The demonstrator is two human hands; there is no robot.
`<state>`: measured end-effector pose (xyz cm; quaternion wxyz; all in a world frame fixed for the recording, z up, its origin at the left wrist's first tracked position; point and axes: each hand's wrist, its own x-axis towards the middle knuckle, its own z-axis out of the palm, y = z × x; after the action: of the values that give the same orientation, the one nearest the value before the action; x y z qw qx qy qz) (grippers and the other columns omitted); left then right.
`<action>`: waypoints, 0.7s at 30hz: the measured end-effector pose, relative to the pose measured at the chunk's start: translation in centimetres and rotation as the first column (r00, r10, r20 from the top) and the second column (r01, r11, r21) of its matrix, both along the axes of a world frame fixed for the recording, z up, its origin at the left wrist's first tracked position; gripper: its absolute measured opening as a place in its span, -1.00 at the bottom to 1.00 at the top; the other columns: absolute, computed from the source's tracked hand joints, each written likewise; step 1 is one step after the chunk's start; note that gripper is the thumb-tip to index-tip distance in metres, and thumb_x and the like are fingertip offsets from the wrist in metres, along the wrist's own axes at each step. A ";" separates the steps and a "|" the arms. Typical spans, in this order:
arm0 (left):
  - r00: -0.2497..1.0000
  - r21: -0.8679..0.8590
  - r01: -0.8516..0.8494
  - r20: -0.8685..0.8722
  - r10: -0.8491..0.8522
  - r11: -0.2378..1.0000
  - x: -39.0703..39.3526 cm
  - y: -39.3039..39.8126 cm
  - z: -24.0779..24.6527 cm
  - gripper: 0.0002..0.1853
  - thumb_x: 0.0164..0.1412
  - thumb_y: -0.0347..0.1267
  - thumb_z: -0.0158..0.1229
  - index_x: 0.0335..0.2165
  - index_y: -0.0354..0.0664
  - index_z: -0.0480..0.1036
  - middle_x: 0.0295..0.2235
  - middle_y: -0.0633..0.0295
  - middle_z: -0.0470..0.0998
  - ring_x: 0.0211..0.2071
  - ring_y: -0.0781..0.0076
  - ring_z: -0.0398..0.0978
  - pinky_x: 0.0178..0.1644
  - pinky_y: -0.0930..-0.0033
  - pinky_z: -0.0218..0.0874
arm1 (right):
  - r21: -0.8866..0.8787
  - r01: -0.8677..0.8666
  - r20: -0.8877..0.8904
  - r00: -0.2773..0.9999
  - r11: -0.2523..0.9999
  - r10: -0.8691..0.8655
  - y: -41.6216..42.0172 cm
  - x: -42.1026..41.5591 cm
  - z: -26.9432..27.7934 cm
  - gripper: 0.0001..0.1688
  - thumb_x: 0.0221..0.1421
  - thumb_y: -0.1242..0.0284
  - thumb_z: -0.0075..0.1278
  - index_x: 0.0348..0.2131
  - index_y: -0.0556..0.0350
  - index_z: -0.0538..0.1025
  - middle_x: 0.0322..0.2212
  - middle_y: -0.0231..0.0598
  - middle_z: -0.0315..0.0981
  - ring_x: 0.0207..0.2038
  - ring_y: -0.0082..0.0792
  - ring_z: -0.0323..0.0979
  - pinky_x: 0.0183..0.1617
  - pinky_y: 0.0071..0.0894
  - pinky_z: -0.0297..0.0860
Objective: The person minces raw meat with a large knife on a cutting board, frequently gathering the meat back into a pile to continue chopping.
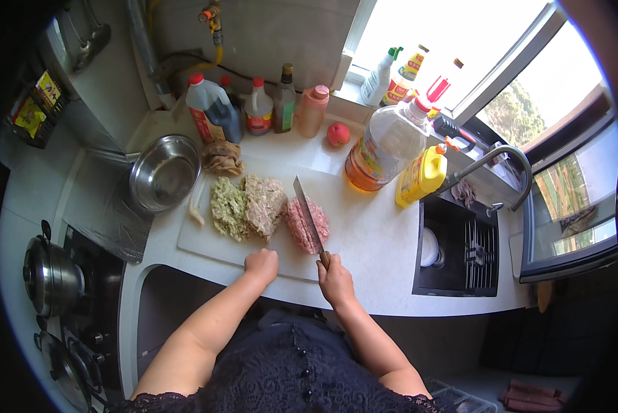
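Observation:
My right hand (335, 279) grips the wooden handle of a cleaver-like kitchen knife (309, 214), whose blade lies across a mound of pink minced meat (294, 227). My left hand (262, 265) is closed at the near edge of the white cutting board (211, 250) and shows nothing in it. Left of the pink meat sit a paler mound of mince (265, 206) and, touching it, a greenish chopped mixture (228, 209). A small pale scrap (196, 213) lies near the board's left edge.
A steel pan (165, 173) and a crumpled brown cloth (223, 157) stand behind left. Bottles, a red fruit (338, 134), a large oil jug (386, 149) and a yellow bottle (421, 176) line the back. The sink (456, 289) is right, the stove (95, 279) left.

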<state>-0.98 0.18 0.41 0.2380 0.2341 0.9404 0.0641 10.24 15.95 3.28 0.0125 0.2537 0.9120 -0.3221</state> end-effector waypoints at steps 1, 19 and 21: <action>1.000 0.000 0.014 -0.011 -0.014 1.000 0.1 -0.1 -0.2 -0.84 -0.07 -0.42 0.04 -0.48 -0.22 0.52 -0.45 -0.01 0.54 -0.38 0.03 0.52 -0.31 0.12 0.35 | 0.011 -0.003 -0.005 1.000 1.000 0.003 0.0 0.0 -0.2 -0.64 0.07 0.23 -0.11 -0.39 0.19 0.23 -0.52 0.22 0.41 -0.45 0.25 0.38 -0.37 0.10 0.29; 0.999 -0.020 0.038 -0.003 -0.038 0.999 0.1 -0.1 -0.4 -0.84 -0.08 -0.42 0.05 -0.49 -0.20 0.54 -0.44 -0.01 0.54 -0.38 0.03 0.52 -0.31 0.13 0.35 | -0.007 -0.006 0.042 0.999 1.000 0.006 0.3 -0.1 0.1 -0.63 0.07 0.24 -0.10 -0.36 0.21 0.24 -0.54 0.22 0.40 -0.43 0.24 0.36 -0.35 0.08 0.27; 1.000 0.008 0.005 -0.011 -0.004 1.000 0.0 -0.1 -1.2 -0.79 -0.11 -0.28 0.21 -0.50 -0.19 0.54 -0.48 -0.01 0.53 -0.40 0.02 0.51 -0.31 0.13 0.34 | -0.017 0.002 0.027 1.000 1.000 -0.002 0.5 -0.1 0.7 -0.63 0.07 0.24 -0.10 -0.36 0.20 0.23 -0.53 0.22 0.40 -0.42 0.24 0.36 -0.35 0.09 0.27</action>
<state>-0.94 0.06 -0.84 0.2319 0.2376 0.9410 0.0660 10.18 16.49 4.03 0.0265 0.2588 0.9087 -0.3265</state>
